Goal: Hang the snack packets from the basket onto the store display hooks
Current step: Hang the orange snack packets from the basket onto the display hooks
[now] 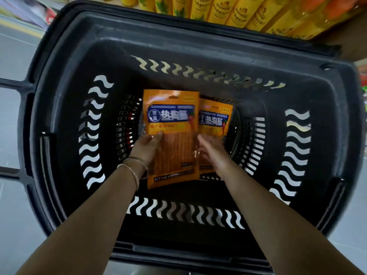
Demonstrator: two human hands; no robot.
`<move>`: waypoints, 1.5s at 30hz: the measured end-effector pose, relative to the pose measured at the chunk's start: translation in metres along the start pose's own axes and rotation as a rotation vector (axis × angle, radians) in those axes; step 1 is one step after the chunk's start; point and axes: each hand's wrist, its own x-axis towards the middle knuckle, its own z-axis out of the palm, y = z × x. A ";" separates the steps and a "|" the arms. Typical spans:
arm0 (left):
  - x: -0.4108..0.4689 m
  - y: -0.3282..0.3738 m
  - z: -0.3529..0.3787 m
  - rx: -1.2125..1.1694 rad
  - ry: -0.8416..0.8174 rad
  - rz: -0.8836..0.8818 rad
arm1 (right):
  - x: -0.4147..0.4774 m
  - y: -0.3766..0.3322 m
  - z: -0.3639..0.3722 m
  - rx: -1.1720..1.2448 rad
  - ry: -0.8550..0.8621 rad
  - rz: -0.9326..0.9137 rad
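Black basket bottom, left hand clamped on front packet, right hand fingers spread, half-hiding rear packet.

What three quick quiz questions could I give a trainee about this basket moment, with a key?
1. True or false: two orange snack packets show in the black basket.
2. Which hand's thumb lies on the face of the larger packet? A) left B) right C) neither
3. Fill in: the smaller packet lies partly ______ the larger one.

Key
1. True.
2. A: the left hand grips its left edge, thumb on the front. The right hand reaches over the smaller packet, fingers spread; whether it grips is unclear.
3. Under: the larger packet's right edge overlaps it.
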 end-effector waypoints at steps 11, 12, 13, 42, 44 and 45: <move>0.018 -0.002 -0.019 0.110 0.219 -0.030 | 0.046 0.030 0.001 -0.552 0.303 -0.230; 0.018 -0.001 -0.017 0.124 0.223 -0.021 | 0.044 0.030 0.003 -0.531 0.335 -0.237; 0.016 0.000 -0.016 0.146 0.226 -0.010 | 0.043 0.028 0.002 -0.487 0.345 -0.231; -0.192 0.071 -0.039 0.052 0.142 0.507 | -0.195 -0.041 -0.047 -0.288 0.508 -0.563; -0.222 0.083 -0.037 0.053 0.127 0.578 | -0.231 -0.045 -0.059 -0.304 0.545 -0.682; -0.237 0.090 -0.034 0.060 0.117 0.607 | -0.247 -0.045 -0.067 -0.300 0.569 -0.741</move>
